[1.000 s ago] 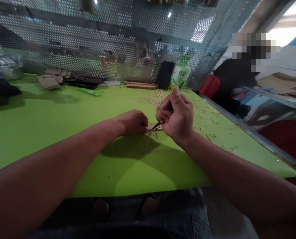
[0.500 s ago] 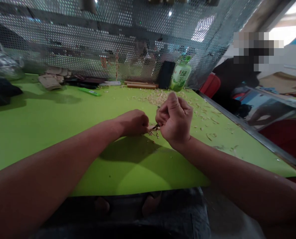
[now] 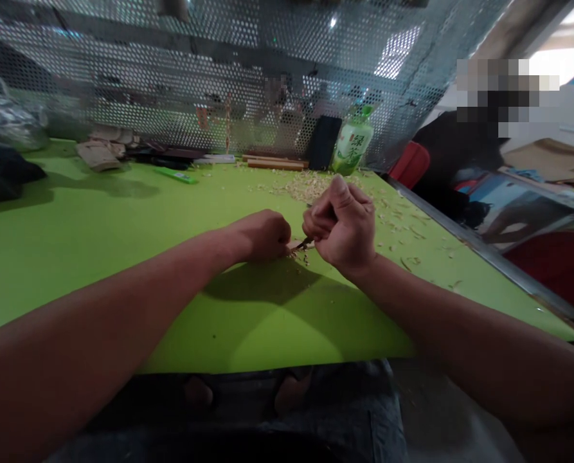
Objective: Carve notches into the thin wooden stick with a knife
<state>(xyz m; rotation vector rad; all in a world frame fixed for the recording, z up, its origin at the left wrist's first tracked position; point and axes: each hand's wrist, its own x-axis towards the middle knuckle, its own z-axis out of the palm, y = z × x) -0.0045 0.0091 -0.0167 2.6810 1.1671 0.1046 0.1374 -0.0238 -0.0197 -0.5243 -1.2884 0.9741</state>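
Note:
My right hand (image 3: pixel 347 228) is a fist with the thumb on top, wrapped round a carving knife whose narrow dark blade (image 3: pixel 305 244) sticks out on its left side; the handle is mostly hidden. The blade tip meets a small pale piece of wood (image 3: pixel 294 245). My left hand (image 3: pixel 267 236) has its fingers curled and pinched on that wood, low over the green table (image 3: pixel 180 212); most of the wood is covered by the fingers. Small reddish-brown shavings (image 3: pixel 300 256) lie just below the blade.
A heap of pale shavings (image 3: pixel 306 185) spreads behind my right hand. Along the perforated metal screen (image 3: pixel 171 83) stand a green tea bottle (image 3: pixel 353 145) and a dark phone-like slab (image 3: pixel 325 143), beside wooden strips (image 3: pixel 277 164). A green cutter (image 3: pixel 175 175) lies left. A person (image 3: pixel 453 151) sits at right.
The whole view has shifted slightly. Both hands keep their grip, and the blade stays against the wood with only a very small movement.

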